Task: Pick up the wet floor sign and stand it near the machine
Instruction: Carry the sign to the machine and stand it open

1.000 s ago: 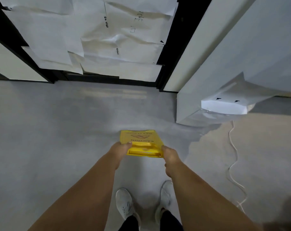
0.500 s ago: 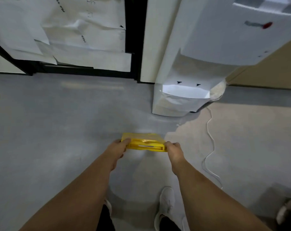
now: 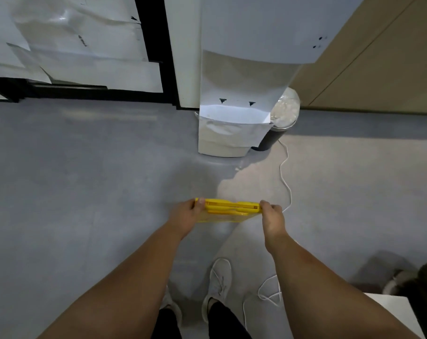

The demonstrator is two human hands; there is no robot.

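A wide stretch of bare grey floor [image 3: 73, 192] lay open ahead and to the left, bounded at the far side by a black-framed wall panel [image 3: 156, 52] covered with white paper sheets [image 3: 85, 45]. The white machine [image 3: 241, 94] stood straight ahead against the wall, with a dark bin [image 3: 278, 126] lined in clear plastic just beside its right side. A white cable [image 3: 287, 177] trailed from the machine's base across the floor toward the person's right, looping near the light-coloured shoe [image 3: 218, 285]. The corner of a white surface [image 3: 398, 311] showed at the lower right edge. The yellow wet floor sign [image 3: 228, 210] was held off the floor, in front of the body and well short of the machine, seen from its top edge, with its panels close together. The left hand [image 3: 186, 215] was clenched around the sign's left end, thumb on the top edge. The right hand [image 3: 272, 217] grasped the right end, fingers curled down around it. The sign spanned the gap between the two hands, level and roughly crosswise to the person's stance.
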